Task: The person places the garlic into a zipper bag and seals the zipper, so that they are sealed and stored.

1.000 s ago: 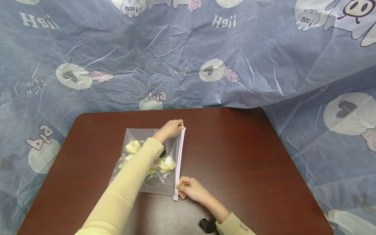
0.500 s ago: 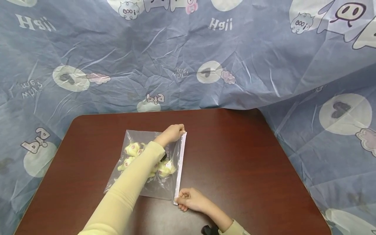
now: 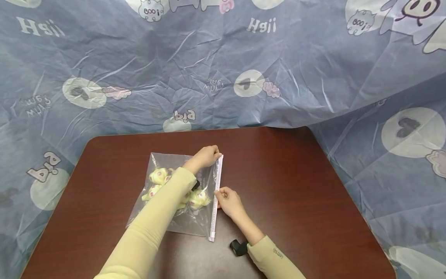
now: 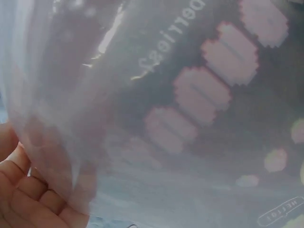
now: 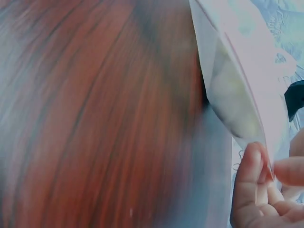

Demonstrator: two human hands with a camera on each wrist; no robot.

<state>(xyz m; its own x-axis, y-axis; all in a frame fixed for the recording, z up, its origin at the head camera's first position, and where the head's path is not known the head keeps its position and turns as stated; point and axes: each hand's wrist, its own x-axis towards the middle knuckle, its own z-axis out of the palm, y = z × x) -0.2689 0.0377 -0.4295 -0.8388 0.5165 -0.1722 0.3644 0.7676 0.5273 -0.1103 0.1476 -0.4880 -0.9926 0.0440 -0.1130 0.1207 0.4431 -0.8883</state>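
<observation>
A clear zip bag [image 3: 184, 224] lies on the table with several pale yellow-green, pink-marked items [image 3: 198, 198] inside, their kind unclear through the plastic. Along its right side runs a whitish zip strip [image 3: 214, 217], with a small pale piece, like a slider, at the near end. My left hand [image 3: 205, 157] reaches over the bag and pinches the strip's far end. In the left wrist view, printed plastic fills most of the picture beside the curled fingers [image 4: 35, 202]. Midway along the strip, my right hand [image 3: 230, 201] pinches the edge between thumb and finger [image 5: 251, 166].
The brown table [image 3: 296, 201] extends to the right of the bag. Behind it hangs a crumpled blue printed cloth [image 3: 209, 69], which also runs down the right side. A black wrist device [image 3: 238, 247] sits at the right cuff. My left sleeve [image 3: 150, 221] covers part of the bag.
My right hand has left the strip's near end and moved away from me to its middle. The near end now shows uncovered. My left hand keeps its hold on the far end.
</observation>
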